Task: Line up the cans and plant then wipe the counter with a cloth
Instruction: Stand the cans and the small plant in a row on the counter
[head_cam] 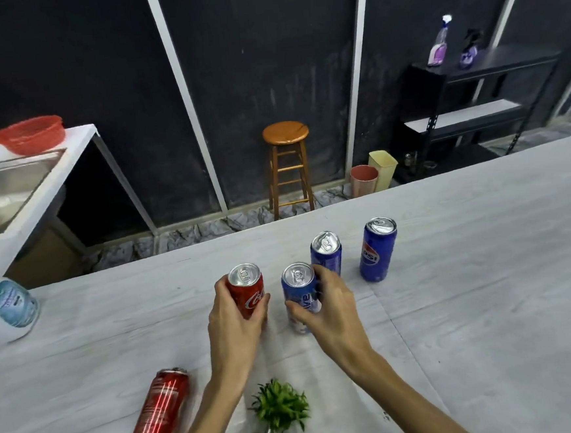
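On the grey counter [472,304], my left hand [233,326] grips an upright red Coca-Cola can [248,289]. Just to its right, my right hand [330,310] wraps a blue and white can [298,292]. Behind that one stands a blue can [326,252], and a blue Pepsi can [378,248] stands apart further right. A tall red can [156,417] stands near the front left. A small green plant [280,408] in a glass pot sits at the front edge between my forearms. No cloth is visible.
A white bottle with a blue label [9,309] sits at the counter's left edge. Beyond the counter are a wooden stool [288,161], two bins [373,175], a black shelf with spray bottles [441,41], and a sink unit with a red basket [30,134].
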A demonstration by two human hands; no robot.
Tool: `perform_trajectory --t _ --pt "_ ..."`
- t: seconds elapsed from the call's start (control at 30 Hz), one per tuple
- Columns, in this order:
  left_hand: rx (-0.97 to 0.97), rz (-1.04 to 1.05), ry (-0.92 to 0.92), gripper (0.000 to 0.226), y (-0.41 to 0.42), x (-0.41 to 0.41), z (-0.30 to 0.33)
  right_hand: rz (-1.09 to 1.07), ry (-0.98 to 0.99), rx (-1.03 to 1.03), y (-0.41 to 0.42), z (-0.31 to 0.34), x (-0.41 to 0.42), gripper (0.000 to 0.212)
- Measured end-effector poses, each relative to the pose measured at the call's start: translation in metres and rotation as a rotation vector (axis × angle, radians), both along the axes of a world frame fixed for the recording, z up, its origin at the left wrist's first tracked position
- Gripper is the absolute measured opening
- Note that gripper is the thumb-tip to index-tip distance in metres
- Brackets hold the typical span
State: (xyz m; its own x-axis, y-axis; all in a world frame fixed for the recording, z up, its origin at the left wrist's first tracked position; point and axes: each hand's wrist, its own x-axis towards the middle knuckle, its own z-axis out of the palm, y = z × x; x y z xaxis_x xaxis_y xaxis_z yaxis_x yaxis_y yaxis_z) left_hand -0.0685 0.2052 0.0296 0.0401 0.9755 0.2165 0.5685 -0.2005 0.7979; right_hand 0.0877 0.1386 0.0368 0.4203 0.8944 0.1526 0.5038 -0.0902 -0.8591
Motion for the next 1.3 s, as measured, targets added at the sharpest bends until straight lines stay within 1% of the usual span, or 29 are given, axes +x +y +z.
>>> perform_trajectory --t 0.2,0.4,0.63,0.7,0.77,0.8,0.9,0.97,1.07,1.1,1.13,1.17,1.23,1.3 --pt "-0.009 0.029 -0.053 0.051 0.005 -0.005 -0.010 0.035 0.006 0.034 0.015 -0.010 -0.011 0.066" --pt "-0.031 0.025 -0.045 0.051 0.016 -0.012 -0.014 0.029 -0.009 0.026 0.026 -0.012 -0.020 0.066" --pt "-0.099 0.011 0.033 0.067 0.024 -0.029 -0.013 0.026 0.014 -0.032 0.034 -0.010 -0.027 0.063" --pt "-0.131 -0.003 0.055 0.078 0.017 -0.041 -0.010 0.031 -0.006 -0.099 0.027 -0.002 -0.029 0.069" --pt "-0.137 0.004 0.081 0.082 0.003 -0.063 -0.006 0.029 -0.069 -0.185 0.009 0.006 -0.035 0.075" --pt "-0.129 0.010 0.094 0.080 -0.006 -0.077 -0.004 0.018 -0.094 -0.198 -0.004 0.010 -0.039 0.072" --pt "-0.122 0.045 0.133 0.074 -0.037 -0.122 -0.005 -0.022 -0.119 -0.183 -0.053 0.017 -0.059 0.054" --pt "-0.157 0.062 0.169 0.076 -0.054 -0.142 -0.009 -0.021 -0.130 -0.201 -0.088 0.018 -0.077 0.044" --pt "-0.210 0.072 0.197 0.081 -0.068 -0.158 -0.017 -0.012 -0.146 -0.229 -0.125 0.017 -0.105 0.023" --pt "-0.221 0.077 0.209 0.084 -0.071 -0.162 -0.020 -0.023 -0.140 -0.258 -0.133 0.015 -0.114 0.018" --pt "-0.230 0.084 0.221 0.087 -0.073 -0.165 -0.024 -0.036 -0.135 -0.302 -0.139 0.013 -0.123 0.017" --pt "-0.237 0.090 0.232 0.087 -0.075 -0.168 -0.028 -0.044 -0.142 -0.367 -0.142 0.010 -0.130 0.023" --pt "-0.240 0.089 0.258 0.080 -0.078 -0.172 -0.036 -0.038 -0.182 -0.535 -0.141 0.004 -0.141 0.040" --pt "-0.248 0.091 0.299 0.073 -0.080 -0.173 -0.041 -0.040 -0.185 -0.631 -0.134 -0.001 -0.150 0.052"
